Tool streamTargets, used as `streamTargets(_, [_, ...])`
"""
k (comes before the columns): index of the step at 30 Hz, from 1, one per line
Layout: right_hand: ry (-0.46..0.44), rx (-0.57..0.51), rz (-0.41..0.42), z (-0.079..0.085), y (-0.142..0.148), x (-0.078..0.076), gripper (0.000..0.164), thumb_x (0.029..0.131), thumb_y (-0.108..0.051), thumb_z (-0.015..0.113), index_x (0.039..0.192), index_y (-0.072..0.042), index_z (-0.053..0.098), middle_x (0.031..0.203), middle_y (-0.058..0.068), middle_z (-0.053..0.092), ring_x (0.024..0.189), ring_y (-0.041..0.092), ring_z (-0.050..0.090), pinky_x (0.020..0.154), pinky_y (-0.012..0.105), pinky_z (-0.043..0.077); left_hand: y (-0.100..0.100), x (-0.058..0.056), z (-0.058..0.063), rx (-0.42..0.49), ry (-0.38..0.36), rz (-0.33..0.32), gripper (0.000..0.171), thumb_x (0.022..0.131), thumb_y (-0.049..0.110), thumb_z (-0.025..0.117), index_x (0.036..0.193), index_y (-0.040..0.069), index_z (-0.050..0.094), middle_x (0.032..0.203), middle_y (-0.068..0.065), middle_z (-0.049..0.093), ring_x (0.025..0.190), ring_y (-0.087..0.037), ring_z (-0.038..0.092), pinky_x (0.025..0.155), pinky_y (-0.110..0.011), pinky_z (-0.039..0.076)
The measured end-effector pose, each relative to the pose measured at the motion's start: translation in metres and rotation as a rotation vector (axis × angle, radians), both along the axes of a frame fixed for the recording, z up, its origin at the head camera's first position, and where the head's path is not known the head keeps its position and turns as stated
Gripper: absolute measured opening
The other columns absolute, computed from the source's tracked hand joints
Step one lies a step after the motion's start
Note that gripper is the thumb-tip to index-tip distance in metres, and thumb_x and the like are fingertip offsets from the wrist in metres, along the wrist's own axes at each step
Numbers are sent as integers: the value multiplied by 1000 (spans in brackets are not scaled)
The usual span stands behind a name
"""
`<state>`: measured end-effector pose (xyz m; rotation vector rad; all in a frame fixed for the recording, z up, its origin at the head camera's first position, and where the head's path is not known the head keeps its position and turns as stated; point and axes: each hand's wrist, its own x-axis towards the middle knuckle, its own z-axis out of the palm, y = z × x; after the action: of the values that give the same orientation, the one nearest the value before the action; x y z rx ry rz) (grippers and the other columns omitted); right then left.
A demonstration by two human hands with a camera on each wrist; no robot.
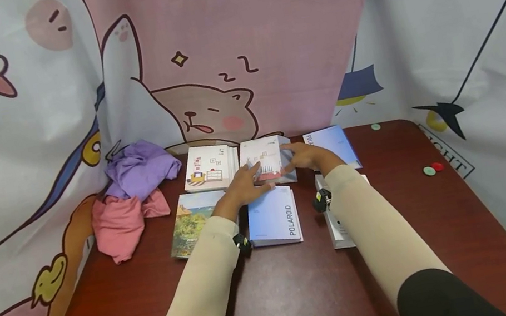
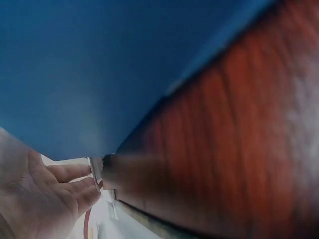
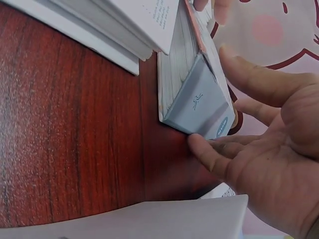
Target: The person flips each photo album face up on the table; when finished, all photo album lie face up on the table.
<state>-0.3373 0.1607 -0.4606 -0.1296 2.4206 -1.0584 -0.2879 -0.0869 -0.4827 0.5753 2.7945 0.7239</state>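
I see the left hand (image 1: 241, 185) spread at the near side of the white illustrated book (image 1: 255, 150), mid back row on the tabletop (image 1: 287, 293). The right hand (image 1: 308, 156), fingers apart, touches its grey spine (image 3: 202, 102)

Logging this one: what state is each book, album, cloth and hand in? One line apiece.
Middle back book, closed
Left hand, fingers extended toward that book
Right hand, fingers spread at that book
Back left book, closed, flat
Front blue album, closed, flat
Back blue album, flat, partly hidden
Landscape book, flat, partly hidden
White book, mostly hidden
Purple cloth, crumpled
Pink cloth, crumpled
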Motion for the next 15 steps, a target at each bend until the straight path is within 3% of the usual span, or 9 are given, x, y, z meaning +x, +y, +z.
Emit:
streamTargets(7, [-39,-93,-17,3,1,4,96,98,-9,81,176,-29,26,184,16,14,160,44,39,127,57,44,0,-1,-1,-22,-18,9,90,104,55,66,174,11,29,178,-27,29,167,-43,29,135,-57,29])
streamTargets(15, [16,-118,-26,3,4,3,99,97,-10,82,175,-34,27,182,18,23,157,39,38,131,57,37,0,-4,-6,-29,-22,-4,93,104,58,65,176,15,25,176,-31,30,163,-46,36,133,-58,33])
